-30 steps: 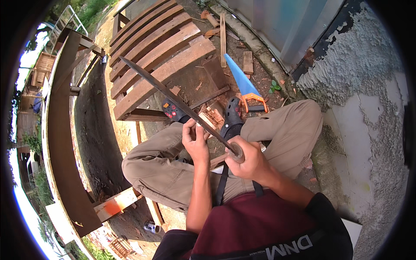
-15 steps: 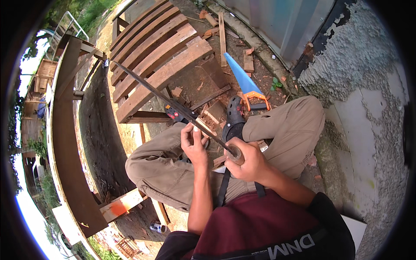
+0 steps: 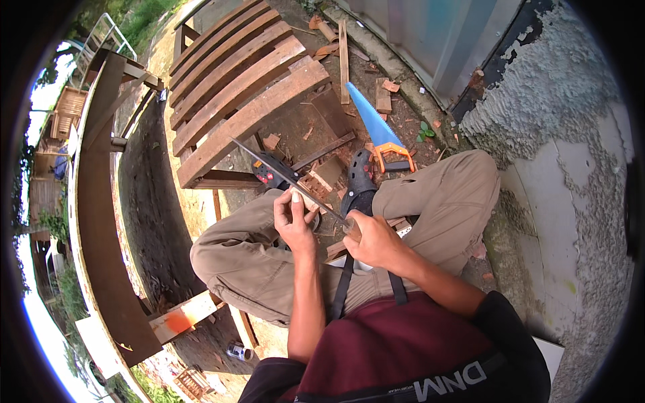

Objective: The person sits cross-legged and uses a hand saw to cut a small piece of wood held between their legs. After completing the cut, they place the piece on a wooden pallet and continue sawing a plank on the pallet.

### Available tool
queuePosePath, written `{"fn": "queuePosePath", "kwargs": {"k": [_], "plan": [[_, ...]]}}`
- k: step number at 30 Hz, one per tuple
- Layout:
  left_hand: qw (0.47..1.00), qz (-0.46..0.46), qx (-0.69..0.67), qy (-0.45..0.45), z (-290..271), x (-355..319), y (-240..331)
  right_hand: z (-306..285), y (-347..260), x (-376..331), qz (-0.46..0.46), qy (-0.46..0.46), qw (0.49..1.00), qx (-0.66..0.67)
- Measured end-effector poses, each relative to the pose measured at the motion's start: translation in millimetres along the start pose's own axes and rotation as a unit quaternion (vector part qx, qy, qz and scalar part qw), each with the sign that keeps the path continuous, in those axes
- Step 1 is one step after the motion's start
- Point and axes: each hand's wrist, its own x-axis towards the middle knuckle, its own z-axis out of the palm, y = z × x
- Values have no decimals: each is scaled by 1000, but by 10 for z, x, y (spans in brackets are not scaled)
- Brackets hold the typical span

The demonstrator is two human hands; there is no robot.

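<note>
as a long dark blade [image 3: 267, 162] crosses over a pale piece of wood [image 3: 308, 203] mid-frame, shaping appears under way.
the right hand [image 3: 373, 242] is wrapped round the handle [image 3: 351, 230]; the left hand [image 3: 294, 221], closed in a pinch, seems to hold the wood. another stroke would call for a steady pinch, fingertips clear of the edge.

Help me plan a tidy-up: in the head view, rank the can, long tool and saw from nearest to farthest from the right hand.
From the right hand, nearest first:
1. Long tool: its handle is in the grip.
2. Saw: ahead, slightly right.
3. Can: off to the left, low in the picture.
</note>
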Motion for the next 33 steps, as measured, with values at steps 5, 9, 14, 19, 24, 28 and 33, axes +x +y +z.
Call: {"fn": "queuePosePath", "kwargs": {"k": [5, 9, 14, 19, 24, 28, 33], "plan": [[999, -37, -25, -10, 18, 19, 42, -28, 83, 36, 17, -37, 999, -19], [1000, -4, -17, -3, -53, 49, -91, -203, -285, -81, -59, -16, 998, 33], [999, -22, -32, -37, -31, 1, -94, 47, 184, 9, -19, 11, 1000, 12], [999, 1, -7, -39, 157, 23, -23, -123, 178, 48, 22, -2, 1000, -6], [999, -22, -7, -40, 22, -12, -96, -328, -329, -130, -123, 48, 986, 99], [998, 9, -18, -56, 61, -12, -66, -93, 169, 50, -23, 26, 999, 7], [999, -6, 3, -34, 157, 14, -5, -99, 205, 92, -46, 28, 998, 25]]}}
